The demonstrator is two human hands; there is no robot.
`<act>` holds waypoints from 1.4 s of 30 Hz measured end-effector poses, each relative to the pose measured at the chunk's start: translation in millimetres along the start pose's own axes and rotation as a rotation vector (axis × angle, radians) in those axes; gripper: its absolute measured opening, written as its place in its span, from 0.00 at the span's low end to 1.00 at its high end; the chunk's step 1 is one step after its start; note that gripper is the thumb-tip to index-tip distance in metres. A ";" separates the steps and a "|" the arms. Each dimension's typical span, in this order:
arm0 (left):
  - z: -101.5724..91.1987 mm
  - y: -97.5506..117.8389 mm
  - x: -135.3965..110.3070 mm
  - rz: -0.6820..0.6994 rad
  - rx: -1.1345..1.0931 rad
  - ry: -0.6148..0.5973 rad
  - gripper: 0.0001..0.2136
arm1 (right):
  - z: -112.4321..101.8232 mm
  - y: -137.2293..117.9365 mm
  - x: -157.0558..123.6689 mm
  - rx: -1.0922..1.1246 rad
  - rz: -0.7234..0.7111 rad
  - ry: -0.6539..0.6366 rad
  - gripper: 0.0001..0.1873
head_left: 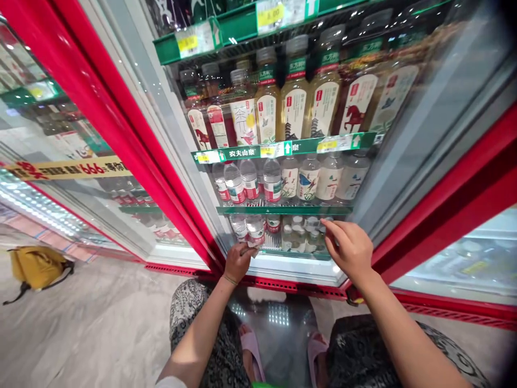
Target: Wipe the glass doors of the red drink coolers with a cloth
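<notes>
My left hand [238,262] is low in the cooler opening, fingers closed, with something pale and small at the fingertips that I cannot make out. Just above it, a clear water bottle [255,230] with a red label stands at the front of the lowest shelf. My right hand [350,245] is to the right, bent at the wrist, thumb and fingers drawn together near the right end of a green shelf edge [283,210]. Whatever those fingertips may hold is too small to tell. Small pale-capped bottles [299,237] stand behind and left of them.
Higher shelves hold tea bottles [294,102] and more water bottles [272,180]. Red cooler frames [161,199] rise on the left and right. A yellow backpack [38,267] lies on the floor at left. My knees and pink slippers [252,350] are below.
</notes>
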State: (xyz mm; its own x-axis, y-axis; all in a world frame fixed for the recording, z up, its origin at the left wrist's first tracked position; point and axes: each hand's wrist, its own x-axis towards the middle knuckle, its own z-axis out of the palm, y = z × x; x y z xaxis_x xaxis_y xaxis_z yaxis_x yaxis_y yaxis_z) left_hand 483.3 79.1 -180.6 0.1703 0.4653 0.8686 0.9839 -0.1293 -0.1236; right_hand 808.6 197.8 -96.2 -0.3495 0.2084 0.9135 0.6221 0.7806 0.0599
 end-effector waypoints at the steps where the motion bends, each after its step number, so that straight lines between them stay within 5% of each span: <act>1: -5.7 -7.5 1.2 0.004 -0.001 -0.013 0.13 | 0.6 -0.4 0.2 -0.006 -0.010 0.000 0.21; 5: -27.3 -51.7 31.9 -0.094 0.037 0.011 0.10 | 3.1 -1.1 1.2 -0.029 -0.040 0.011 0.19; 8: -32.1 -68.7 44.6 -0.292 -0.045 0.043 0.08 | 5.4 -0.1 1.7 -0.036 -0.030 0.025 0.18; 15: -10.7 -8.1 -4.9 -0.689 -0.315 0.082 0.06 | 17.1 -22.9 -9.2 0.144 0.073 -0.057 0.18; 21: -7.2 24.1 12.3 -0.909 -0.727 0.015 0.14 | 46.9 -111.9 -28.5 0.832 0.716 -0.335 0.26; 24: -13.8 36.2 30.8 -0.913 -0.947 -0.081 0.15 | 52.6 -142.9 -20.4 1.241 0.964 -0.354 0.36; 26: -21.6 46.5 39.0 -0.899 -1.043 -0.132 0.13 | 49.9 -151.5 -9.8 1.345 1.007 -0.303 0.35; 31: -41.1 70.2 52.7 -0.860 -1.078 -0.169 0.12 | 35.4 -149.1 5.6 1.185 0.974 -0.207 0.20; 37: -48.3 97.6 69.5 -0.772 -1.047 -0.197 0.14 | 18.6 -146.5 5.3 1.010 0.922 -0.097 0.15; 42: -57.8 78.7 67.2 -0.517 -0.947 -0.230 0.17 | -3.5 -94.1 -0.5 0.700 0.914 0.097 0.10</act>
State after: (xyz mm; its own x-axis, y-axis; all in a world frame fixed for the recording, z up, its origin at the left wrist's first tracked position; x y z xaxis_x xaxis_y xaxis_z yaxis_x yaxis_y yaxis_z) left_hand 569.0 49.5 -104.2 -0.1471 0.7958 0.5874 0.5161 -0.4449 0.7319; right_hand 752.7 122.2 -100.9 0.1048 0.8417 0.5297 0.0803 0.5237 -0.8481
